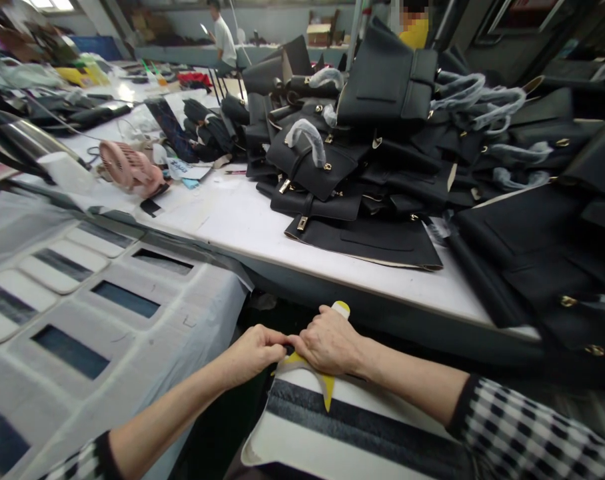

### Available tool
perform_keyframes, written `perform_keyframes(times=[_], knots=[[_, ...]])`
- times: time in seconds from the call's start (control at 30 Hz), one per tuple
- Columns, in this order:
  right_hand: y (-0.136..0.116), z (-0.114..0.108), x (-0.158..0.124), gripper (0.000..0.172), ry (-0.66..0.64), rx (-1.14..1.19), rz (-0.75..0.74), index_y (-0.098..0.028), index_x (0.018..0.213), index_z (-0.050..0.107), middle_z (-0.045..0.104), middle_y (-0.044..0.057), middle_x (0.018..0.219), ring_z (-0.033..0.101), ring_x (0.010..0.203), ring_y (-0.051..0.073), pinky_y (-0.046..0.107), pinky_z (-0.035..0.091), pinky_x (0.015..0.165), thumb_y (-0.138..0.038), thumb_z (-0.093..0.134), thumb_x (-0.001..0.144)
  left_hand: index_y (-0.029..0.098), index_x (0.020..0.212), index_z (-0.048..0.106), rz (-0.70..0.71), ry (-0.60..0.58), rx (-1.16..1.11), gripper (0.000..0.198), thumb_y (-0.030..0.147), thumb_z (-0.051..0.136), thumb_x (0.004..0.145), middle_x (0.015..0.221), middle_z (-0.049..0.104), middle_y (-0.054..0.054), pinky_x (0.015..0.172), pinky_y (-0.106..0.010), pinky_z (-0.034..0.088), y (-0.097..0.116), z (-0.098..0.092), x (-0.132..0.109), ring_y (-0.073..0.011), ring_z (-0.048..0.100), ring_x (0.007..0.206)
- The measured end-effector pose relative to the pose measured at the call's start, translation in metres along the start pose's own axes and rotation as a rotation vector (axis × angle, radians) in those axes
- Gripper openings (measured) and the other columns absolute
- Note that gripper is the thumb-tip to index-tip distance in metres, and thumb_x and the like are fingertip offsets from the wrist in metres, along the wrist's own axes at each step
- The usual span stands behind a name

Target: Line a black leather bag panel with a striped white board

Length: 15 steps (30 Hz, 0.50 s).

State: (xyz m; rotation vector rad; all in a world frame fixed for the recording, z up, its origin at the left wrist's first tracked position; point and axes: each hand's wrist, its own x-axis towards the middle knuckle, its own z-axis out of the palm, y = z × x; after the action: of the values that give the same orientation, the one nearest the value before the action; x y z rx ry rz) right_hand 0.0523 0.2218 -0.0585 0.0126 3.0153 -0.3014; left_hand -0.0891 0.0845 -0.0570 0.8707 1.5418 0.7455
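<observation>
One white panel [285, 437]; right hand [330, 341] curled round one yellow-white item [341, 308]; left hand [255, 352] pinched, hold unclear.

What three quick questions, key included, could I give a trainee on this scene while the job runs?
1. Multiple choice. Left of the piled black bags with gold-toned clasps on the table stands a round, caged fan. What colour is it? A. Blue. B. Pink. C. Green.
2. True or false. In this view, the yellow, pointed tip overlaps the wide dark stripe on the white panel.
3. Fill in the blank. The small white piece with a yellow end sticks out past the ___ hand.

Key: 1. B. 2. True. 3. Right: it shows just beyond the right hand.
</observation>
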Motion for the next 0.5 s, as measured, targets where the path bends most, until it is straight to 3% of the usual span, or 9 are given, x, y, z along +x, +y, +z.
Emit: perform_keyframes(times=[0.13,0.23,0.33,0.5], knots=[[0.003,-0.009,-0.008,0.056,-0.017,-0.011,-0.009,-0.019,0.07,0.072,0.073,0.007,0.069,0.068,0.064,0.02,0.034,0.032,0.068,-0.038,0.031,0.102,0.016,0.106,0.076,0.017,-0.032,-0.19,0.037,0.026,0.06,0.074,0.094,0.074,-0.003,0.082,-0.029,0.041,-0.006,-0.001,-0.006,-0.0238,0.06,0.089],[0.005,-0.013,-0.019,0.058,0.004,-0.006,0.131,-0.021,0.077,0.074,0.074,0.007,0.073,0.069,0.066,0.019,0.032,0.031,0.063,-0.038,0.026,0.104,0.014,0.119,0.069,0.027,-0.042,-0.379,0.045,0.034,0.066,0.079,0.113,0.071,-0.009,0.093,-0.033,0.04,-0.02,0.004,-0.008,-0.0279,0.06,0.107],[0.002,-0.009,-0.029,0.063,0.018,-0.043,0.246,-0.018,0.076,0.074,0.074,0.011,0.074,0.069,0.067,0.022,0.033,0.032,0.065,-0.039,0.022,0.105,0.014,0.124,0.065,0.059,0.004,-0.43,0.05,0.044,0.063,0.084,0.114,0.07,-0.012,0.087,-0.033,0.043,-0.033,0.015,-0.009,-0.0264,0.062,0.101],[-0.014,-0.004,-0.035,0.059,-0.002,-0.028,0.304,-0.016,0.081,0.075,0.074,0.014,0.079,0.069,0.075,0.025,0.037,0.035,0.076,-0.039,0.026,0.105,0.013,0.115,0.07,0.13,0.127,-0.396,0.046,0.044,0.069,0.081,0.098,0.072,-0.009,0.073,-0.028,0.041,-0.037,0.026,-0.01,-0.0213,0.06,0.084]])
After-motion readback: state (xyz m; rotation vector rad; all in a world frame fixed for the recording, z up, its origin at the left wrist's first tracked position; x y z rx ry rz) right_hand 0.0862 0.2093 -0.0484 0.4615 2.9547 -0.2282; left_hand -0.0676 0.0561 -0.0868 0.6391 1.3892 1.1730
